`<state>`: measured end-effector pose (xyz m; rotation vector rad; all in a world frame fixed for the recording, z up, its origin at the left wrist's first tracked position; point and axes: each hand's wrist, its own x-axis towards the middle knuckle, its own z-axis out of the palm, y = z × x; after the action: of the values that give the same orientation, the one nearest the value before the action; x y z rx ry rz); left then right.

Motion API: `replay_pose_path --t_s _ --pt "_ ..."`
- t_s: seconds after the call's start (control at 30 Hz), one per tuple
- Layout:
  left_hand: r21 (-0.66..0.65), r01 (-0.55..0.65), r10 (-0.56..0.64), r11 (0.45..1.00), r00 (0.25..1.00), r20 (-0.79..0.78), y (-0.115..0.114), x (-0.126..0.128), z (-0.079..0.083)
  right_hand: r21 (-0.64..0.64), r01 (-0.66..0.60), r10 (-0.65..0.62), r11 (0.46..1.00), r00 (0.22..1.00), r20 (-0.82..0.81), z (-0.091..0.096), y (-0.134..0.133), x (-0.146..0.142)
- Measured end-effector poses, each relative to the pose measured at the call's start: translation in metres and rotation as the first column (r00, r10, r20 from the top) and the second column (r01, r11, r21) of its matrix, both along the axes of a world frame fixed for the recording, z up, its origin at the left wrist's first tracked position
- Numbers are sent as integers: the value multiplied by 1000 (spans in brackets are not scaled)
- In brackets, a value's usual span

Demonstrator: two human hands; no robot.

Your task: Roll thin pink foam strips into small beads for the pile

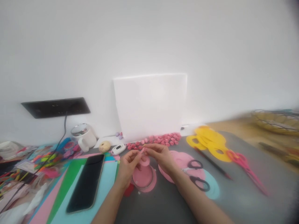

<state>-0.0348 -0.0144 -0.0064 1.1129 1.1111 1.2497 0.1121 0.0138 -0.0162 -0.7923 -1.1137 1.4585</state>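
Between my two hands is a pink paper strip, its lower end curling down in a loop. My left hand pinches it from the left, fingers closed. From the right, my right hand pinches the same strip near its top, fingertips almost touching the left ones. Below them lies a round pink paper piece with a ring-like edge on the grey mat. Behind the hands, several small rolled pink paper flowers sit in a cluster. Right of my right wrist, black-handled scissors rest on pink paper circles.
A phone lies on coloured paper sheets at left. Yellow paper cutouts, a dark pencil and pink scissors are at right. A white board leans on the wall; a white mug stands behind the phone.
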Motion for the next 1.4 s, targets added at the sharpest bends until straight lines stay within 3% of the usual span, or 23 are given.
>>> replay_pose_path --t_s 0.4,0.67,1.0,1.4 --pt "-7 57 -57 998 998 -6 -2 0 1 16 44 -43 999 998 -36 1 -2 -3" --pt "-25 -40 41 999 998 39 1 -2 -1 41 5 -4 999 1000 -20 -5 3 -2" --pt "-1 36 -36 999 999 -10 0 -2 -3 87 -10 13 996 999 -37 -2 -1 -2" --pt "-6 -31 31 1000 999 -24 1 -3 -4 78 -23 23 997 1000 -4 -1 -1 -1"
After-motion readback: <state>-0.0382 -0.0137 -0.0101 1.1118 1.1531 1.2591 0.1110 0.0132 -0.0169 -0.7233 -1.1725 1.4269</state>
